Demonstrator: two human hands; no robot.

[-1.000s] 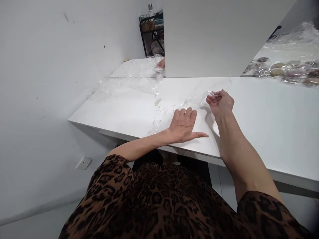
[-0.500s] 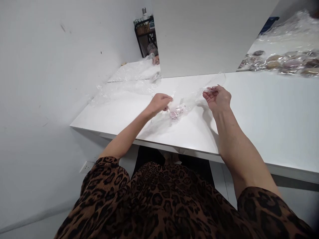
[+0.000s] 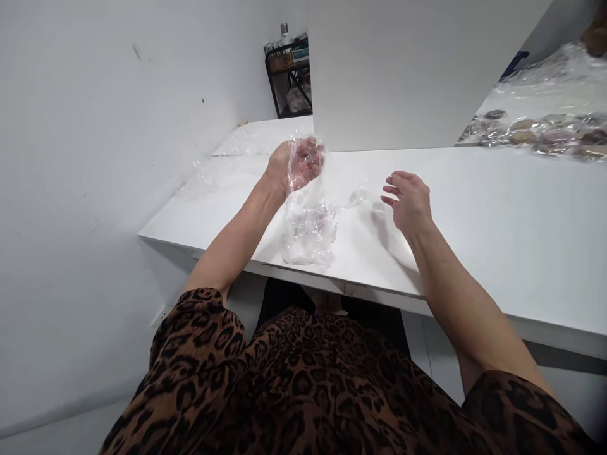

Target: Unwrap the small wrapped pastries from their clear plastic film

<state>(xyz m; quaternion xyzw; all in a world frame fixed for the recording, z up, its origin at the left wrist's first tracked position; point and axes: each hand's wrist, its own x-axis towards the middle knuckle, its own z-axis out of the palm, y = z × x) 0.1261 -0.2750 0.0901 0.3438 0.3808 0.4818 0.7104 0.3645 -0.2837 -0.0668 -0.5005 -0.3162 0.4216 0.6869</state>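
Note:
A clear, crinkled plastic bag (image 3: pixel 308 237) hangs over the white table near its front edge, with faint pinkish patches showing in its lower part. My left hand (image 3: pixel 306 163) is up at the bag's top end, fingers curled, and is seen through the film. Whether those fingers are inside the bag or behind it, I cannot tell. To the right, my right hand (image 3: pixel 408 199) is raised over the table with its fingers apart, holding nothing. Between the hands lies a small scrap of clear film (image 3: pixel 356 197).
More clear film (image 3: pixel 203 180) is spread on the left of the white table (image 3: pixel 497 240). A white upright panel (image 3: pixel 403 76) rises along the back. Beyond it on the right are wrapped round brownish and pinkish things (image 3: pixel 545 133). A black shelf (image 3: pixel 287 79) stands behind.
My left hand has moved up and away, turning palm-side into view, with the bag now stretched below it. My right hand has let go of the film and opened.

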